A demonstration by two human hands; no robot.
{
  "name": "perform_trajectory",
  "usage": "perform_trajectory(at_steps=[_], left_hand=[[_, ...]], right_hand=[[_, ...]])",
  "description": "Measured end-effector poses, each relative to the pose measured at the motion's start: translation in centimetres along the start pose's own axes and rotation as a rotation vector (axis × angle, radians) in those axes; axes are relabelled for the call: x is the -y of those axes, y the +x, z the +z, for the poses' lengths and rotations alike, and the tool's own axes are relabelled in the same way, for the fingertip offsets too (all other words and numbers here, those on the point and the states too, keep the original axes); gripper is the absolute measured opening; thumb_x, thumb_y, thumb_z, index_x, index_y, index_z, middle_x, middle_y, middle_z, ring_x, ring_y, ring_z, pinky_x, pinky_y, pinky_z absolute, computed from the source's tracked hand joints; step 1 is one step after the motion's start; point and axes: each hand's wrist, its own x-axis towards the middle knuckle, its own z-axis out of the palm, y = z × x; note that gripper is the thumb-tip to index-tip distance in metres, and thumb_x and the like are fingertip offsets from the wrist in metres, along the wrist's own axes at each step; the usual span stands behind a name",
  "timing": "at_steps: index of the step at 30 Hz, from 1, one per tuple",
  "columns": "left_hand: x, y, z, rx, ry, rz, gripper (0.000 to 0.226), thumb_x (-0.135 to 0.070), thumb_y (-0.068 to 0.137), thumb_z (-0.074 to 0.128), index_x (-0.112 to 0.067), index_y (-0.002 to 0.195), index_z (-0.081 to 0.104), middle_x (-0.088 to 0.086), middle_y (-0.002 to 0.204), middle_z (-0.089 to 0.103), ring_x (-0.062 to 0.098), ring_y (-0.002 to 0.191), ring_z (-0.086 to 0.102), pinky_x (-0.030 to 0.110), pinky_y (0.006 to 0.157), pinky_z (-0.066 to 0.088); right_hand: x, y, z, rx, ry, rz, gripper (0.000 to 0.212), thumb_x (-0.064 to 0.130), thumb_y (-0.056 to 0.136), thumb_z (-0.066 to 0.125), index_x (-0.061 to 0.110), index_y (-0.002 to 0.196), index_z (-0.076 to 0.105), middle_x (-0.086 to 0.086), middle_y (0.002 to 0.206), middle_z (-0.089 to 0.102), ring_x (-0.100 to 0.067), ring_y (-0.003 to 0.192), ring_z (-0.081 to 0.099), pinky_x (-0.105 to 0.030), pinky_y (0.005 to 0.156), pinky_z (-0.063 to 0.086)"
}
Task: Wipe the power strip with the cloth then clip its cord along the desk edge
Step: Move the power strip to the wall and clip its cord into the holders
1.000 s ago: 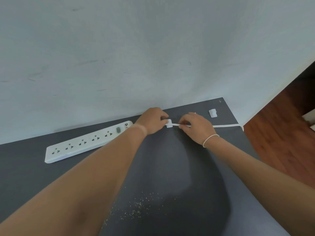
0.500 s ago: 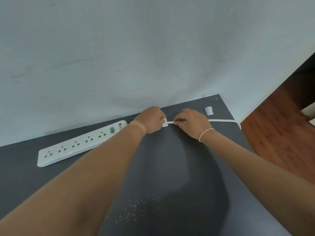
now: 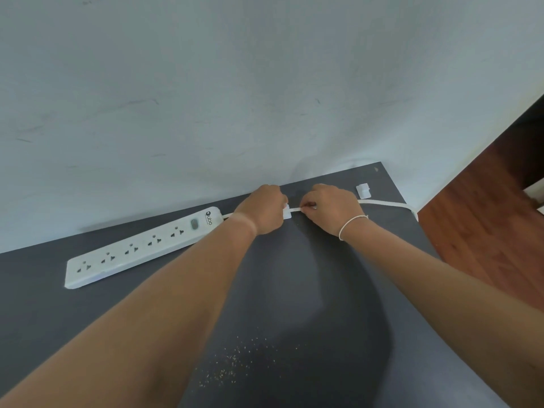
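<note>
Nearest me on the desk [image 3: 294,290] lies a scatter of crumbs [image 3: 235,360]; no cloth is in view, so I can't confirm the wiping. Farther out, my left hand [image 3: 263,212] is closed on a clip [image 3: 287,212] while my right hand [image 3: 329,209] pinches the cord [image 3: 382,203] into it. Left of them the strip [image 3: 141,245] lies flat. Beyond, a second clip [image 3: 363,191] sits empty, so I judge clipping about half done.

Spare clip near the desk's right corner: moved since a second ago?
No. The spare clip keeps the same spot relative to the desk corner and the cord just in front of it; its shift in the picture matches the camera's motion.
</note>
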Motion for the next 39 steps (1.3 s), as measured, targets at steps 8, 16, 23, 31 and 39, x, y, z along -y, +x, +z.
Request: perform_trajectory(at_steps=[8,16,23,31,39], left_hand=[[0.6,0.1,0.3,0.004,-0.102,-0.007,0.027,-0.013,0.094,0.039,-0.005,0.088,0.065,0.015,0.1,0.057,0.032,0.094,0.056,0.032,0.072,0.038],[0.5,0.2,-0.5,0.062,-0.164,-0.026,0.031,-0.014,0.091,0.042,-0.01,0.094,0.072,0.002,0.085,0.05,0.022,0.08,0.05,0.027,0.069,0.038],[-1.8,1.5,-1.0,-0.046,-0.19,-0.005,0.035,-0.009,0.082,0.046,-0.012,0.053,0.026,0.014,0.064,0.036,0.024,0.061,0.032,0.032,0.058,0.028],[-5.0,3.8,-0.5,-0.04,-0.295,0.026,0.031,-0.013,0.087,0.051,-0.012,0.058,0.041,0.003,0.057,0.031,0.023,0.063,0.033,0.031,0.06,0.027],[-5.8,4.5,-0.6,0.0,-0.4,0.023,0.024,-0.013,0.087,0.052,-0.012,0.083,0.076,-0.004,0.056,0.045,0.016,0.054,0.038,0.024,0.05,0.029]], right_hand=[[0.1,0.3,0.1,-0.036,-0.075,0.002,0.028,0.023,0.094,0.042,0.018,0.101,0.069,-0.008,0.101,0.06,-0.033,0.085,0.063,-0.029,0.061,0.035],[-2.6,-1.3,-1.2,-0.043,-0.023,0.021,0.033,0.034,0.09,0.053,0.021,0.121,0.055,-0.003,0.124,0.049,-0.032,0.093,0.063,-0.033,0.07,0.047],[-7.2,-3.1,-2.6,-0.045,0.117,0.11,0.027,0.034,0.088,0.058,0.025,0.113,0.058,0.003,0.117,0.055,-0.022,0.1,0.062,-0.032,0.082,0.05],[-8.5,-3.0,-2.0,-0.085,0.205,0.061,0.015,0.023,0.088,0.06,0.02,0.097,0.072,-0.003,0.1,0.065,-0.023,0.093,0.062,-0.025,0.075,0.042],[-8.8,-2.5,-1.9,-0.115,0.239,0.046,0.016,0.023,0.088,0.06,0.021,0.096,0.074,-0.006,0.096,0.064,-0.027,0.084,0.063,-0.036,0.078,0.05]])
